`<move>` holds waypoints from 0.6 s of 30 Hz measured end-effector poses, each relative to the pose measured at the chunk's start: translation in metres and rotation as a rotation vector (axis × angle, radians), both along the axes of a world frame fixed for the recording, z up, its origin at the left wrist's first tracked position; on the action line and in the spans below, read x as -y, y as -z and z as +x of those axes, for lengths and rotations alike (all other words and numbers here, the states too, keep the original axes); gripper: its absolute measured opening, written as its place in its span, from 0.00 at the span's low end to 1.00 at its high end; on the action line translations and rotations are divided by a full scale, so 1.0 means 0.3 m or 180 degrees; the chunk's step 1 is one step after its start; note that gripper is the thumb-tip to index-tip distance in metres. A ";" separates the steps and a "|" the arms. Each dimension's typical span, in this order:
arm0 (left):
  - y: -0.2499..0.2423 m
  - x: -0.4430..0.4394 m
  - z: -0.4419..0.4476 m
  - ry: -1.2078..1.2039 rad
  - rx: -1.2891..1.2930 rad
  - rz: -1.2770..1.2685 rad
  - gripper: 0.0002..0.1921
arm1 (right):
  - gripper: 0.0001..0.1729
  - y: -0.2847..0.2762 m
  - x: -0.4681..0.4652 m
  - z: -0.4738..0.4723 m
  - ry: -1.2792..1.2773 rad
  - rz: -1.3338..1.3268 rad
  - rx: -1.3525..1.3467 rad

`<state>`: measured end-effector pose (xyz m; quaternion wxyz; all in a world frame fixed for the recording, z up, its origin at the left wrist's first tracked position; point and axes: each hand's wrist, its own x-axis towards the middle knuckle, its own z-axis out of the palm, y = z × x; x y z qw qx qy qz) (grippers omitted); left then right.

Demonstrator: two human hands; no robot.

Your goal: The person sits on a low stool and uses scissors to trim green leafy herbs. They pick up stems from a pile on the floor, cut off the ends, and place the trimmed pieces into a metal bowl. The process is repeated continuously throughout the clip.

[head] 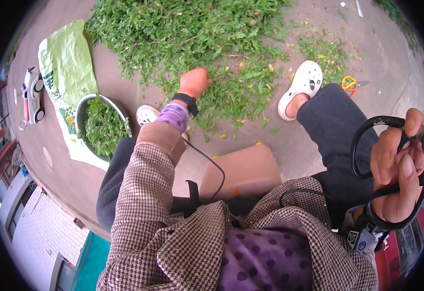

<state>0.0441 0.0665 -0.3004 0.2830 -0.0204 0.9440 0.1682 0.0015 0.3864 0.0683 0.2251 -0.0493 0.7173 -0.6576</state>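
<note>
My left hand (pixel 194 83) is over the near edge of a heap of leafy green stems (pixel 197 40), knuckles up, with a black band at the wrist. Its fingertips are hidden, so I cannot tell whether they hold a stem. Raised at the far right, close to the camera, my right hand (pixel 397 156) has its fingers curled around a thick black cord (pixel 357 145). A strap with a small grey device (pixel 361 240) is at that wrist. Left of my knee, a metal pot (pixel 119 105) holds cut greens (pixel 103 127).
Under and beside the pot lies a green-and-white plastic sack (pixel 70 54) with writing. A toy car (pixel 33 95) stands further left. Scissors with yellow and orange handles (pixel 349 86) lie beyond my right shoe (pixel 306 80). Between my legs is a pinkish-beige padded block (pixel 241 167); a thin cable (pixel 215 163) runs above it.
</note>
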 end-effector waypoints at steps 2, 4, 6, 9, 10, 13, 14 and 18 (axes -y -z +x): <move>0.024 -0.018 -0.009 0.0045 0.0250 -0.0074 0.13 | 0.23 -0.004 0.018 -0.005 0.0094 0.0208 -0.0012; -0.006 -0.016 -0.017 -0.0015 0.0467 -0.0132 0.12 | 0.22 -0.012 0.043 -0.002 0.0075 0.0181 0.0074; -0.111 0.007 -0.027 -0.0494 0.0283 0.0651 0.13 | 0.22 -0.022 0.069 0.016 0.0272 0.0177 0.0199; -0.388 0.036 -0.043 -0.1092 0.0626 0.1600 0.15 | 0.21 -0.014 0.113 0.058 0.0537 -0.0109 0.0504; -0.497 0.039 -0.038 -0.1235 0.0854 0.1748 0.15 | 0.20 0.002 0.122 0.052 0.0282 -0.0083 0.0472; -0.790 0.004 -0.005 -0.1410 0.1110 0.2304 0.13 | 0.20 0.065 0.155 0.047 -0.0410 -0.0282 0.0509; -0.870 -0.014 0.008 -0.1402 0.1084 0.2524 0.12 | 0.22 0.100 0.179 0.046 -0.0505 -0.0482 0.0199; -1.085 -0.089 0.083 -0.1470 0.0979 0.3152 0.06 | 0.26 0.170 0.227 0.059 -0.0877 -0.0896 -0.0350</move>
